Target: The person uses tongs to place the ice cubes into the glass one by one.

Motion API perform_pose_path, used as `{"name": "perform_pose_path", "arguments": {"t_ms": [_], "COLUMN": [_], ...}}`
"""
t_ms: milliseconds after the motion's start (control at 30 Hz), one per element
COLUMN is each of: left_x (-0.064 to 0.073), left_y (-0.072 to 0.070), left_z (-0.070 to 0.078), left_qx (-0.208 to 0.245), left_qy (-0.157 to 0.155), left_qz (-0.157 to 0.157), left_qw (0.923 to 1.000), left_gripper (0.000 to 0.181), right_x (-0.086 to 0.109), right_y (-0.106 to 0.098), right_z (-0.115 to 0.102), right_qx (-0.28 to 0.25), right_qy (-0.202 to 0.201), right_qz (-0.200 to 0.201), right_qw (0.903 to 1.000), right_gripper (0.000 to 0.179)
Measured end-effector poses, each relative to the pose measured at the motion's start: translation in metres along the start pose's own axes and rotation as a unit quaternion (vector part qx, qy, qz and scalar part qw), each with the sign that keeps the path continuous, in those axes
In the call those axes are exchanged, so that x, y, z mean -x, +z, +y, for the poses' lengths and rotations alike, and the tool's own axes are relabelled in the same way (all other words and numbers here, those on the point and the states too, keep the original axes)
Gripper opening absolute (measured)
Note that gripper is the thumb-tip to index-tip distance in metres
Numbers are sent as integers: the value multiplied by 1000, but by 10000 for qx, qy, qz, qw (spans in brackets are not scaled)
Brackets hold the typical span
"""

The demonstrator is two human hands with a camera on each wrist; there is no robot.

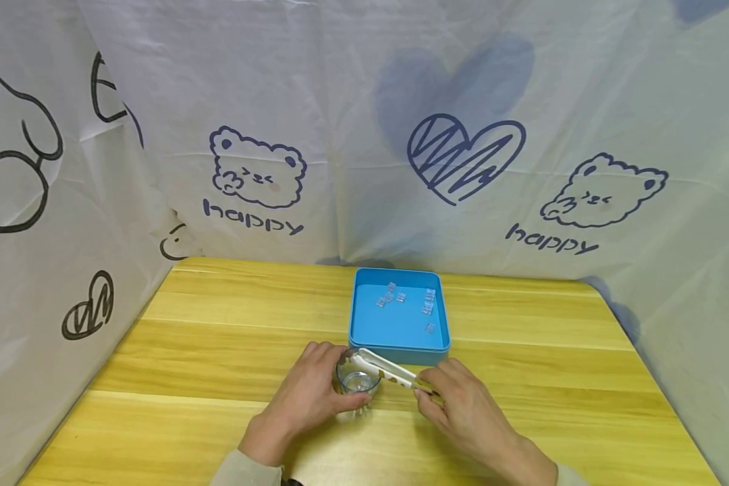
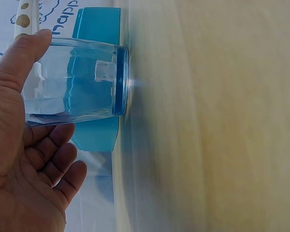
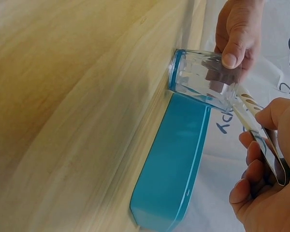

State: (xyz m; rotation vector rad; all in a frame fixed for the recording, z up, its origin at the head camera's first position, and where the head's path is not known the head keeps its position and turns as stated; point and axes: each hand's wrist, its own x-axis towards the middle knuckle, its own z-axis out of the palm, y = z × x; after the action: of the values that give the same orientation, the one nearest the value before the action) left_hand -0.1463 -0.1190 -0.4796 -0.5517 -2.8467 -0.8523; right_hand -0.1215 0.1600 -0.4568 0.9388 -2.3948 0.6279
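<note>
In the head view, the left hand [image 1: 312, 385] curls round a glass [image 1: 358, 388] by the near left corner of the blue box [image 1: 385, 331]; the right hand [image 1: 464, 403] pinches tongs [image 1: 396, 372], tips at the glass's mouth. Clear cubes [image 1: 401, 297] lie toward the box's far and right edges.

Left wrist: one cube [image 2: 105, 71] seems to sit low in the glass.

Right wrist: the tongs' arms stand apart, any load unclear; tonging cubes seems the step, calling next for a steady glass.
</note>
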Motion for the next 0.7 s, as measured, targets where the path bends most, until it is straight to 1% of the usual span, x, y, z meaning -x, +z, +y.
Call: {"name": "perform_pose_path", "arguments": {"t_ms": [333,700], "left_x": [0,0], "left_y": [0,0], "left_z": [0,0], "left_qx": [14,57], "left_qy": [-23,-61], "left_qz": [-21,-24], "left_qw": [10000,10000], "left_gripper": [74,74], "right_x": [-1,0], "right_y": [0,2], "right_z": [0,0], "right_qx": [-2,-17], "right_qy": [23,-9], "right_qz": [-12,61], "right_qw": [10000,10000], "right_gripper": [9,9]}}
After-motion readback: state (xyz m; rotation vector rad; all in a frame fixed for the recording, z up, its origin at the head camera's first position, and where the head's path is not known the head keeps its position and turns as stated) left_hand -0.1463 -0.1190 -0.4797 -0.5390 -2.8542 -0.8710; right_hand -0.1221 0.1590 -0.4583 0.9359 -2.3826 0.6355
